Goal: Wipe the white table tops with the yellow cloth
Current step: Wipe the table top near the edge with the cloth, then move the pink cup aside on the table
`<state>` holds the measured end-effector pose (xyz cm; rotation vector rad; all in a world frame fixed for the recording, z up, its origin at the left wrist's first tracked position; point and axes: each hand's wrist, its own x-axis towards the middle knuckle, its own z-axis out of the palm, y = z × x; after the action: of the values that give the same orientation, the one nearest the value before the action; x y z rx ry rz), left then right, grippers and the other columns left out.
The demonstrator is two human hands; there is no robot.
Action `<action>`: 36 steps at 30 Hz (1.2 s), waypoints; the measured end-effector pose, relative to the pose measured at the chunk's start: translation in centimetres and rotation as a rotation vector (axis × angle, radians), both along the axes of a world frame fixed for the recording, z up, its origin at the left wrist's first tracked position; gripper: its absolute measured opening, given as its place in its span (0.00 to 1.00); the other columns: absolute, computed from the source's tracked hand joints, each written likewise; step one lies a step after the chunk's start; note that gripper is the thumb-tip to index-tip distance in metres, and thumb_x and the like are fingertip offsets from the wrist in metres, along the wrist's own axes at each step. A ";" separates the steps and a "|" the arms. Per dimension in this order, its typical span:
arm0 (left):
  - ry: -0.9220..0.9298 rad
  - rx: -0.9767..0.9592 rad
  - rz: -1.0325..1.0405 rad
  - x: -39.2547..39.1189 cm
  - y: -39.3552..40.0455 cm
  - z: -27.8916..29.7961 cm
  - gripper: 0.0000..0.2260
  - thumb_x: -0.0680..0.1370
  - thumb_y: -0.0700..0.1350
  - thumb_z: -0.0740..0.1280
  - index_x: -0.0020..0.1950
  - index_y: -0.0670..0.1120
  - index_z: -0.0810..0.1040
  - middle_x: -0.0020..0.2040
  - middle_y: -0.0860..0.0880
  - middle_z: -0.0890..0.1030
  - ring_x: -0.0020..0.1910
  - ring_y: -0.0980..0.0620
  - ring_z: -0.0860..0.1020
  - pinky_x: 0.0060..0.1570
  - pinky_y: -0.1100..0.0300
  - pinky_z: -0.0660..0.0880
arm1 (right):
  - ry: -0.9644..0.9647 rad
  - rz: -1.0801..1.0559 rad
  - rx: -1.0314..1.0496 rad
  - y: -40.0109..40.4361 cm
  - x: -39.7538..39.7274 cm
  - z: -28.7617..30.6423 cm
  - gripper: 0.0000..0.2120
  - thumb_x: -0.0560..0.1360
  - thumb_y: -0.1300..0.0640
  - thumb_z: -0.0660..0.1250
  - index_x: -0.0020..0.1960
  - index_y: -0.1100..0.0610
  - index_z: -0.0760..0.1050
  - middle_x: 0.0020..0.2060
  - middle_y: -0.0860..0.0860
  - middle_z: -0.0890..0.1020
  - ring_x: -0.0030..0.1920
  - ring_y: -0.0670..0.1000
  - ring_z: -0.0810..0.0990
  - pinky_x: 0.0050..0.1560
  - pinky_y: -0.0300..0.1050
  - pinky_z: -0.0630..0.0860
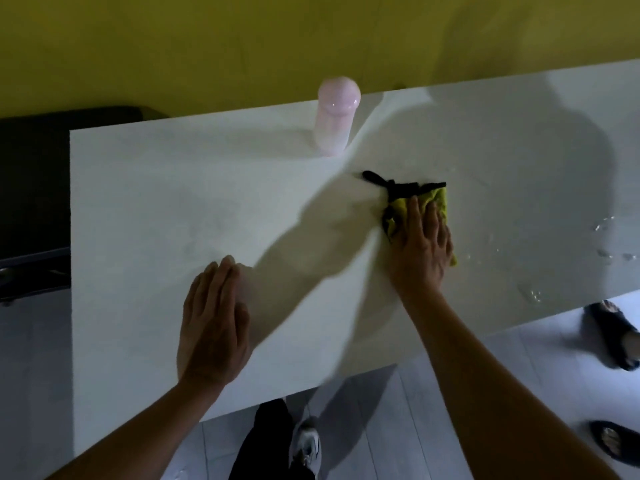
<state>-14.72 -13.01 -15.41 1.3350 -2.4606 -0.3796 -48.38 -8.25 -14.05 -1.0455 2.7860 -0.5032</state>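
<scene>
The white table top (156, 188) fills the middle of the view. A yellow cloth (438, 202) with a black trim and loop lies right of its centre. My right hand (420, 244) presses flat on the cloth with straight fingers, covering most of it. My left hand (214, 323) rests flat on the bare table near the front edge, fingers straight and together, holding nothing. Water drops (613, 244) glisten on the table to the right of the cloth.
A pale pink bottle (334, 117) stands near the table's back edge, left of the cloth. A yellow wall (242, 39) runs behind. A dark seat (31, 188) sits at the left. Another person's sandalled feet (613, 334) stand on the grey floor at the right.
</scene>
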 end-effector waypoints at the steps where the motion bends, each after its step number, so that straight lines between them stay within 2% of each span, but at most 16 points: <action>1: -0.005 0.005 0.004 -0.1 0.1 0.1 0.25 0.84 0.44 0.56 0.80 0.37 0.66 0.82 0.40 0.65 0.81 0.38 0.63 0.80 0.41 0.59 | 0.010 -0.007 0.003 -0.4 1.1 0.0 0.26 0.84 0.44 0.52 0.81 0.43 0.54 0.81 0.53 0.56 0.80 0.57 0.55 0.79 0.54 0.52; 4: -0.011 0.021 0.009 -0.2 0.1 0.4 0.25 0.84 0.45 0.55 0.80 0.37 0.66 0.81 0.39 0.66 0.81 0.37 0.63 0.80 0.41 0.59 | 0.039 0.197 -0.063 -2.2 6.2 -0.3 0.24 0.83 0.46 0.55 0.78 0.46 0.64 0.78 0.57 0.64 0.76 0.61 0.64 0.75 0.61 0.62; 6: -0.009 0.018 0.009 -0.1 -0.1 0.4 0.25 0.84 0.46 0.56 0.80 0.37 0.66 0.81 0.39 0.66 0.80 0.37 0.64 0.80 0.41 0.60 | 0.049 0.451 -0.179 -3.7 10.0 -0.6 0.21 0.84 0.46 0.57 0.75 0.49 0.70 0.75 0.57 0.69 0.76 0.60 0.66 0.74 0.61 0.63; 9: 0.004 0.016 0.000 0.0 -0.1 0.5 0.25 0.84 0.46 0.57 0.80 0.37 0.67 0.80 0.39 0.68 0.79 0.37 0.67 0.76 0.40 0.65 | 0.084 0.659 -0.125 -4.5 12.8 -0.2 0.24 0.84 0.44 0.57 0.79 0.46 0.62 0.78 0.52 0.63 0.79 0.55 0.59 0.78 0.55 0.56; 11: -0.012 0.031 0.021 0.0 -0.4 1.0 0.25 0.83 0.47 0.58 0.78 0.38 0.70 0.78 0.40 0.70 0.76 0.37 0.69 0.72 0.40 0.67 | 0.089 0.691 -0.105 -4.6 11.9 -0.2 0.25 0.84 0.43 0.56 0.80 0.45 0.60 0.79 0.51 0.62 0.79 0.54 0.59 0.78 0.55 0.57; 13: -0.009 0.074 0.082 -0.6 -0.9 1.9 0.23 0.80 0.48 0.59 0.72 0.40 0.74 0.73 0.40 0.74 0.69 0.35 0.72 0.66 0.41 0.68 | 0.091 0.663 -0.155 -4.5 9.9 -0.6 0.23 0.84 0.45 0.59 0.78 0.47 0.65 0.77 0.53 0.67 0.77 0.56 0.64 0.75 0.56 0.62; 15: 0.016 0.118 0.126 -1.8 -2.0 3.0 0.20 0.77 0.48 0.59 0.66 0.41 0.76 0.68 0.40 0.76 0.64 0.33 0.75 0.63 0.42 0.68 | 0.077 0.497 -0.207 -4.7 6.7 -1.0 0.21 0.83 0.46 0.60 0.75 0.48 0.70 0.74 0.56 0.70 0.75 0.58 0.68 0.74 0.56 0.64; 19: 0.093 0.194 0.158 -6.5 -5.0 4.9 0.21 0.77 0.51 0.60 0.67 0.43 0.74 0.66 0.42 0.75 0.62 0.37 0.75 0.63 0.45 0.67 | 0.030 0.177 -0.061 -4.0 -1.3 -0.7 0.28 0.78 0.43 0.54 0.78 0.44 0.64 0.77 0.56 0.66 0.75 0.60 0.66 0.75 0.54 0.60; 22: 0.172 0.292 0.191 -11.9 -7.6 5.7 0.30 0.76 0.59 0.62 0.72 0.42 0.72 0.68 0.41 0.75 0.63 0.38 0.74 0.64 0.46 0.68 | 0.025 0.068 -0.076 -3.8 -6.0 0.1 0.27 0.82 0.40 0.53 0.80 0.43 0.60 0.78 0.55 0.63 0.76 0.59 0.63 0.77 0.53 0.56; 24: 0.237 0.370 0.225 -15.6 -9.4 6.2 0.36 0.75 0.61 0.67 0.77 0.43 0.68 0.71 0.42 0.73 0.66 0.42 0.73 0.67 0.48 0.69 | 0.014 0.059 -0.053 -3.9 -7.5 0.3 0.27 0.83 0.41 0.53 0.80 0.43 0.56 0.79 0.54 0.61 0.78 0.57 0.60 0.78 0.53 0.53; 27: 0.365 0.455 0.299 -20.7 -12.5 7.2 0.45 0.72 0.61 0.77 0.82 0.45 0.62 0.78 0.45 0.68 0.74 0.44 0.70 0.72 0.48 0.69 | 0.074 0.075 -0.067 -4.0 -7.9 0.1 0.26 0.84 0.43 0.55 0.81 0.45 0.57 0.79 0.54 0.62 0.77 0.57 0.61 0.78 0.53 0.55; 30: 0.469 0.458 0.350 -24.0 -15.8 7.4 0.53 0.65 0.64 0.77 0.83 0.46 0.60 0.80 0.46 0.67 0.77 0.46 0.69 0.74 0.48 0.70 | 0.129 0.078 -0.095 -4.1 -8.1 -0.5 0.26 0.84 0.44 0.56 0.80 0.46 0.58 0.78 0.55 0.64 0.77 0.57 0.63 0.77 0.54 0.57; 31: 0.485 0.434 0.351 -24.6 -16.6 7.4 0.52 0.64 0.64 0.78 0.82 0.46 0.62 0.78 0.47 0.70 0.75 0.46 0.71 0.71 0.48 0.72 | 0.142 0.088 -0.093 -4.1 -8.2 -0.8 0.26 0.84 0.44 0.55 0.80 0.47 0.58 0.78 0.56 0.64 0.77 0.57 0.62 0.77 0.54 0.57; 33: 0.490 0.385 0.327 -25.0 -17.5 7.4 0.42 0.67 0.62 0.78 0.77 0.48 0.70 0.71 0.51 0.78 0.66 0.47 0.77 0.61 0.54 0.76 | 0.150 0.115 -0.083 -4.1 -8.4 -1.1 0.27 0.84 0.43 0.54 0.81 0.47 0.57 0.78 0.56 0.64 0.77 0.57 0.62 0.77 0.55 0.58; 35: 0.476 0.345 0.304 -25.0 -17.8 7.7 0.31 0.70 0.58 0.79 0.69 0.48 0.76 0.62 0.53 0.83 0.60 0.49 0.79 0.49 0.60 0.71 | 0.145 0.148 -0.081 -4.1 -8.8 -1.0 0.28 0.83 0.42 0.54 0.81 0.47 0.57 0.78 0.56 0.63 0.77 0.58 0.62 0.76 0.55 0.59; 36: 0.475 0.343 0.306 -24.8 -17.7 7.8 0.28 0.71 0.56 0.80 0.67 0.48 0.78 0.58 0.54 0.83 0.58 0.49 0.79 0.46 0.62 0.68 | 0.142 0.170 -0.083 -4.1 -9.1 -0.9 0.28 0.82 0.42 0.55 0.80 0.47 0.58 0.78 0.56 0.64 0.76 0.58 0.63 0.74 0.56 0.61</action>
<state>-39.54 -30.72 -7.60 1.5101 -1.8248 -0.9473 -57.45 -12.39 -14.90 -1.3723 2.7819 -0.5465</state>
